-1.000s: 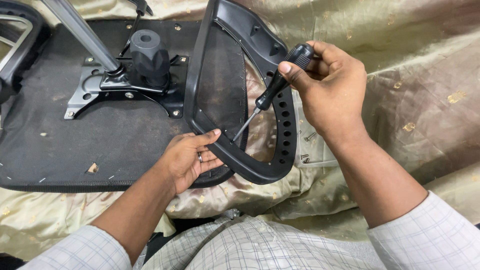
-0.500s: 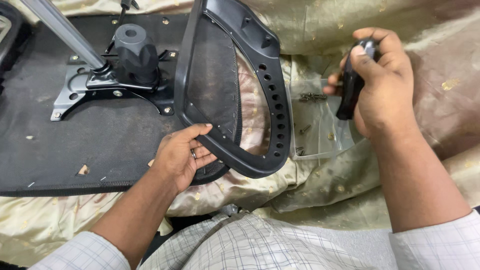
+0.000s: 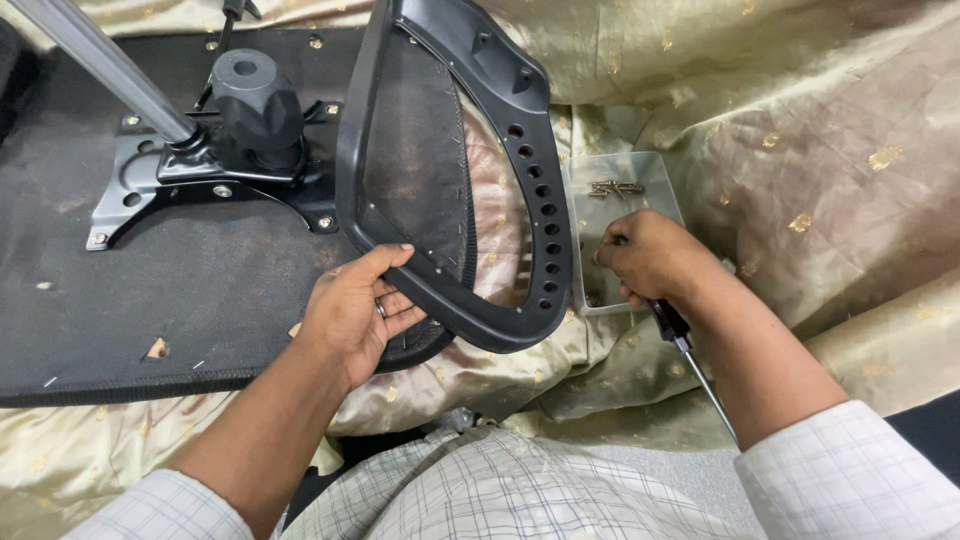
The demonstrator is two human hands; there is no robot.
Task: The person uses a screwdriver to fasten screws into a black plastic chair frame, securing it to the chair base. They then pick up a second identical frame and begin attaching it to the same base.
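A black plastic chair armrest frame with mesh (image 3: 520, 160) stands upright on the gold cloth. My left hand (image 3: 352, 310) grips its lower inner rim. My right hand (image 3: 650, 262) rests over a clear plastic tray (image 3: 655, 180), fingers down in it, while it holds a black-handled screwdriver (image 3: 690, 360) whose metal shaft points back toward my body. A few small dark screws (image 3: 615, 188) lie at the far end of the tray.
The black underside of a chair seat (image 3: 150, 270) lies at left, with a bolted metal mechanism plate (image 3: 140, 185), a black knob (image 3: 258, 105) and a grey metal rod (image 3: 100, 65). Gold patterned cloth (image 3: 800, 150) covers the floor.
My right hand has dropped from up beside the frame down onto the clear tray, and the screwdriver has swung so its shaft points toward me. My left hand keeps its hold on the frame.
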